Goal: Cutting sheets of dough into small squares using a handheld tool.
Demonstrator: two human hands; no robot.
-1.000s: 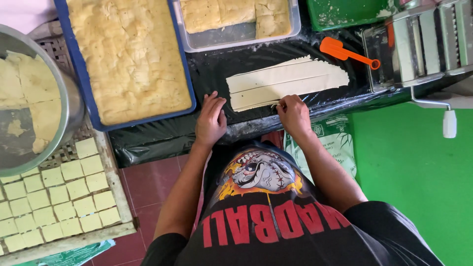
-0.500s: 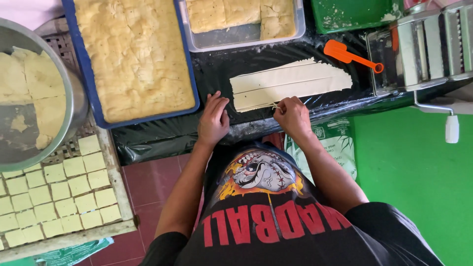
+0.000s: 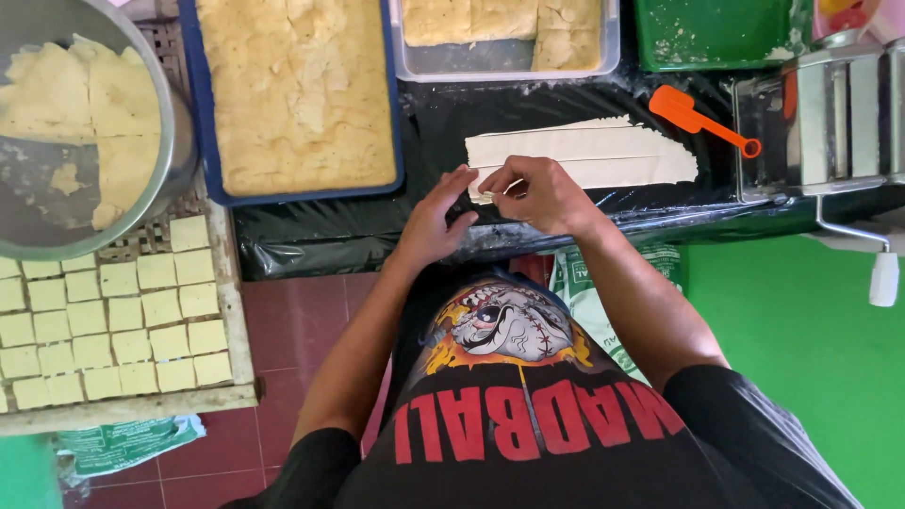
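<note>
A pale flat sheet of dough (image 3: 603, 151), cut into long strips, lies on a black plastic-covered table (image 3: 320, 236). My right hand (image 3: 542, 193) pinches the left end of the nearest strip at the sheet's front left corner. My left hand (image 3: 438, 219) rests right beside it, fingers touching the same corner of the dough. An orange plastic scraper (image 3: 702, 121) lies just right of the sheet.
A blue tray of yellow dough (image 3: 297, 94), a clear tray with dough slabs (image 3: 509, 38) and a green tray (image 3: 716, 33) stand behind. A metal roller machine (image 3: 830, 113) is at right, a metal bowl (image 3: 71, 132) at left above a woven tray of cut squares (image 3: 113, 320).
My right hand has moved left along the front strip until it meets my left hand at the sheet's left corner.
</note>
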